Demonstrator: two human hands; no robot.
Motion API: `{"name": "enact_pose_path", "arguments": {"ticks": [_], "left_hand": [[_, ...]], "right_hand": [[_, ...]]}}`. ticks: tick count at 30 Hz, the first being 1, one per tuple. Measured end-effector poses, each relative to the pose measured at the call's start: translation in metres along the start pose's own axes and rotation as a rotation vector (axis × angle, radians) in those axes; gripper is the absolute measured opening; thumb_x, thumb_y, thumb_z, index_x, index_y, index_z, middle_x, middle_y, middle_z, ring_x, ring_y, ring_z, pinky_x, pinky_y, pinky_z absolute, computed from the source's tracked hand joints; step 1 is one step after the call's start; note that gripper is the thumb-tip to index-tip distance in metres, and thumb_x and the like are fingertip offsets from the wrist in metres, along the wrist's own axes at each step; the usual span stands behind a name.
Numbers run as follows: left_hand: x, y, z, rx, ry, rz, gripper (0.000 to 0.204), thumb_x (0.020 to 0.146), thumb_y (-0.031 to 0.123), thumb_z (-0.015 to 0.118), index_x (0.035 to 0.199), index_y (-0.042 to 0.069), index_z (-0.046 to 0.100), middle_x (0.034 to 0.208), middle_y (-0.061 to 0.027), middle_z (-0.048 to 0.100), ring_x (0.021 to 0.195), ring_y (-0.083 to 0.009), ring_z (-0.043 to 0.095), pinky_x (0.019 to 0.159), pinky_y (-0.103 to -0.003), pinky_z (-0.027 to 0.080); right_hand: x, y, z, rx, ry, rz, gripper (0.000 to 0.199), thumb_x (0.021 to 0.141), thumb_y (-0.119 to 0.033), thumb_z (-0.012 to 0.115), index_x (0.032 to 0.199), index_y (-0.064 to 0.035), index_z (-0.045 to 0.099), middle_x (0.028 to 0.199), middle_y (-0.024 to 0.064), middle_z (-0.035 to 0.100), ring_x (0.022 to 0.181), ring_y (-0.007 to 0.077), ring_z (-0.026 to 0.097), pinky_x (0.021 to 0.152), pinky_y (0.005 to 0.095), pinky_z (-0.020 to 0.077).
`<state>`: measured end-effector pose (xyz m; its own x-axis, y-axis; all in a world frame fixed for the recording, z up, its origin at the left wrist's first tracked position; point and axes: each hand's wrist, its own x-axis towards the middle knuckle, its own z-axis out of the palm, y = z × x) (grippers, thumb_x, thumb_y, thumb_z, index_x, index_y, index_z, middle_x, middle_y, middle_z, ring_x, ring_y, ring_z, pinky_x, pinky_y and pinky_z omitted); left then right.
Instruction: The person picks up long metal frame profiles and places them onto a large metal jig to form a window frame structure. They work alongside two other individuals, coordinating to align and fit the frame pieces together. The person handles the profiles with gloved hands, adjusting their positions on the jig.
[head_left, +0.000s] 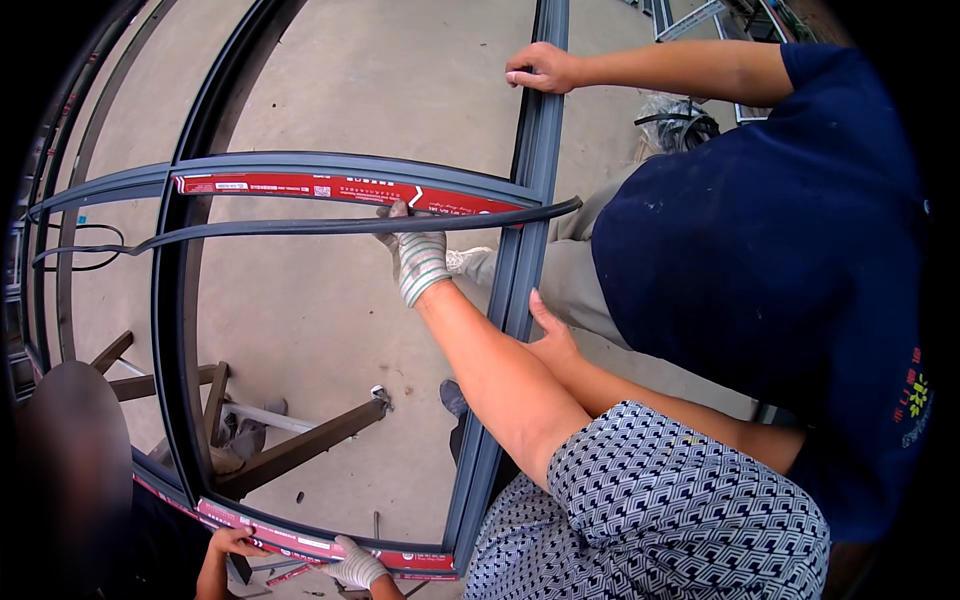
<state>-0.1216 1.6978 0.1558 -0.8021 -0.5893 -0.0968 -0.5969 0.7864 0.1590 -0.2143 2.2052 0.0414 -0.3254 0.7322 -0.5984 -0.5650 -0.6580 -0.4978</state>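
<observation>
A large grey metal window frame (pixel 545 150) stands tilted before me, with red printed film on its rails. My right hand (pixel 422 262), in a white striped glove, is closed around a long black flexible strip (pixel 290 228) below the middle crossbar (pixel 350 165). The strip passes across the front of this hand, hiding part of the fingers; its right end sticks out past the frame's upright. At the lower edge my left hand (pixel 355 565), also gloved, is closed over the frame's bottom rail (pixel 415 560), with part of the grip out of sight.
At the right a person in a dark blue shirt (pixel 740 230) rests a bare hand (pixel 545 70) on the upright. Another person's bare hand (pixel 238 541) touches the bottom rail at lower left. Brown trestle legs (pixel 310 445) stand behind the frame. A bundle (pixel 678 125) lies at upper right.
</observation>
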Motion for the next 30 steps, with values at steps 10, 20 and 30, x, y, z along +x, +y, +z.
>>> {"name": "enact_pose_path", "arguments": {"ticks": [10, 20, 30], "left_hand": [[-0.023, 0.02, -0.005, -0.285, -0.047, -0.035, 0.098, 0.08, 0.024, 0.076, 0.158, 0.005, 0.019, 0.135, -0.0228, 0.054, 0.107, -0.0335, 0.063, 0.089, -0.044, 0.059], [-0.015, 0.011, -0.004, 0.019, 0.043, 0.126, 0.067, 0.083, 0.027, 0.072, 0.133, -0.002, 0.037, 0.123, -0.0248, 0.059, 0.102, -0.0369, 0.065, 0.09, -0.045, 0.056], [-0.016, 0.0, -0.002, 0.091, 0.15, 0.234, 0.042, 0.085, 0.027, 0.071, 0.107, -0.005, 0.054, 0.106, -0.0233, 0.066, 0.097, -0.0374, 0.066, 0.09, -0.046, 0.055]], "right_hand": [[-0.066, -0.082, -0.039, -0.185, -0.015, 0.268, 0.02, 0.101, -0.024, 0.057, 0.109, -0.0053, 0.06, 0.095, 0.0045, 0.06, 0.086, 0.0183, 0.062, 0.079, 0.0354, 0.0552], [-0.158, -0.15, -0.076, -0.214, 0.01, 0.484, 0.038, 0.104, -0.038, 0.051, 0.105, -0.0017, 0.06, 0.089, 0.0058, 0.059, 0.081, 0.0185, 0.059, 0.079, 0.0321, 0.0504], [-0.164, -0.17, -0.081, -0.118, 0.024, 0.639, 0.057, 0.106, -0.053, 0.043, 0.103, 0.0018, 0.06, 0.084, 0.007, 0.058, 0.078, 0.019, 0.056, 0.08, 0.0288, 0.0456]]}}
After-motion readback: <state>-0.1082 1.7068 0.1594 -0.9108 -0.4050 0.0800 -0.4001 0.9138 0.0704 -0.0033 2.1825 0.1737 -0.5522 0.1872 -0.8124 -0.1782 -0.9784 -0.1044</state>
